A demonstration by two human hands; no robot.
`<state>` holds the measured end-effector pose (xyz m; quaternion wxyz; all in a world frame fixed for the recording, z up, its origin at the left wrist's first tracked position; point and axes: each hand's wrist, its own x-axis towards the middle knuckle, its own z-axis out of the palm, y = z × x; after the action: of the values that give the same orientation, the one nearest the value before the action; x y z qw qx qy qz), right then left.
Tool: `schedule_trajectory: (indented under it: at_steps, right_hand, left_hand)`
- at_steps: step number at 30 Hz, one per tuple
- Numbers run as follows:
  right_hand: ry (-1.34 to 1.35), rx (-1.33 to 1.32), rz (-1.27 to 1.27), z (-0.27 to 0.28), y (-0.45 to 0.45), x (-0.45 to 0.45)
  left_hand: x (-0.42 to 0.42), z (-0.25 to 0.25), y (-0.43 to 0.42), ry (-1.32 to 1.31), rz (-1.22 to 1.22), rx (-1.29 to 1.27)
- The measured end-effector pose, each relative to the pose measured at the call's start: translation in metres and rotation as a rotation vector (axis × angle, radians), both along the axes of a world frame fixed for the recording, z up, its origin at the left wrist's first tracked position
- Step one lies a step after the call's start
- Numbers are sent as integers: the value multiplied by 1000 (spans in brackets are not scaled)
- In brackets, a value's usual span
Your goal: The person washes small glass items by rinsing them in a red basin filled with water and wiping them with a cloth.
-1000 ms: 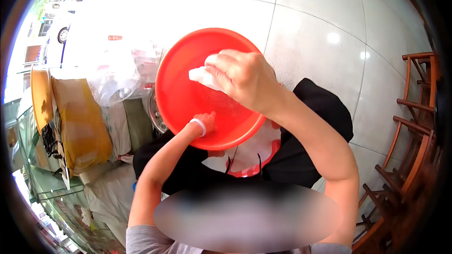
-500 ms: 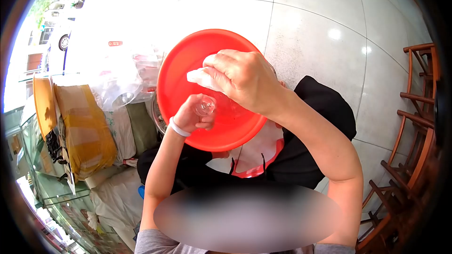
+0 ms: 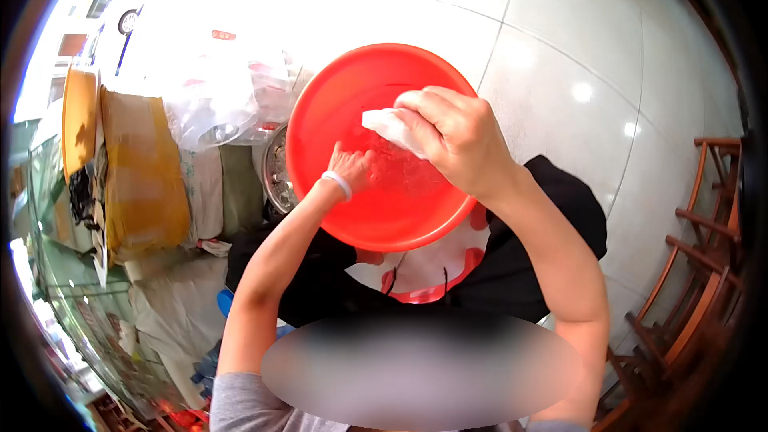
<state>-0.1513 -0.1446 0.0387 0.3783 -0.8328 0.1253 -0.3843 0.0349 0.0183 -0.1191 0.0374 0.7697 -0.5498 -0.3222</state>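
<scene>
A round red plastic basin (image 3: 320, 112) stands in front of me with water in it. My left hand (image 3: 352, 168), wearing a pale wristband (image 3: 338, 184), reaches down inside the basin. One digit points away from me, and the other fingertips are partly hidden, so what they touch cannot be made out. Above the basin's right side my right hand (image 3: 452, 136) pinches a folded white cloth (image 3: 392, 126), whose free end sticks out to the left. Faint clear shapes show in the water between the hands, too blurred to name.
A shiny metal bowl (image 3: 278, 172) sits against the basin's left side. Clear plastic bags (image 3: 212, 112), a taped yellow parcel (image 3: 144, 176) and a glass case (image 3: 88, 312) stand on the left. Wooden chairs (image 3: 704, 248) are at the right, on pale floor tiles (image 3: 568, 56).
My left hand held a small clear glass above the basin; now it is lower inside, and the glass no longer shows. My right hand keeps the cloth. The view has shifted.
</scene>
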Motion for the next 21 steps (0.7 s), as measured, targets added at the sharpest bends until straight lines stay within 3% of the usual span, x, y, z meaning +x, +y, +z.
schedule_trajectory:
  at_steps: [2, 4, 6, 7, 8, 9, 12, 13, 15, 16, 17, 19, 21]
  right_hand:
    - [21, -16, 24, 1, 2, -3]
    - [-35, -122, 40, 1, -2, -2]
    - [48, -257, 26, 3, -6, -3]
    - [75, -215, 30, 8, -4, 0]
    - [58, 21, 20, 1, -1, 2]
    - [72, 36, 14, 2, 2, 4]
    - [128, 28, 27, 1, 10, 11]
    - [134, 19, 28, 0, 12, 14]
    - [195, 35, 36, 2, 15, 20]
    - [215, 25, 39, 1, 17, 23]
    - [236, 16, 40, 0, 17, 25]
    - [280, 25, 33, -5, 19, 31]
    - [337, 13, 47, -10, 19, 38]
  left_hand:
    - [14, 21, 4, -277, -167, -24]
    - [37, 47, 18, 815, 792, -374]
    - [63, 88, 31, 678, 765, -555]
    - [82, 97, 43, 614, 787, -583]
    - [105, 97, 55, 545, 839, -569]
    - [128, 90, 70, 481, 892, -552]
    - [185, 26, 126, 379, 1087, -316]
    - [203, -6, 150, 401, 1178, -123]
    - [198, -37, 171, 179, 1123, 117]
    - [202, -76, 195, -69, 890, 91]
    - [198, -88, 200, -28, 898, 180]
    - [179, -110, 202, -193, 850, 52]
    - [178, -131, 198, -128, 953, 44]
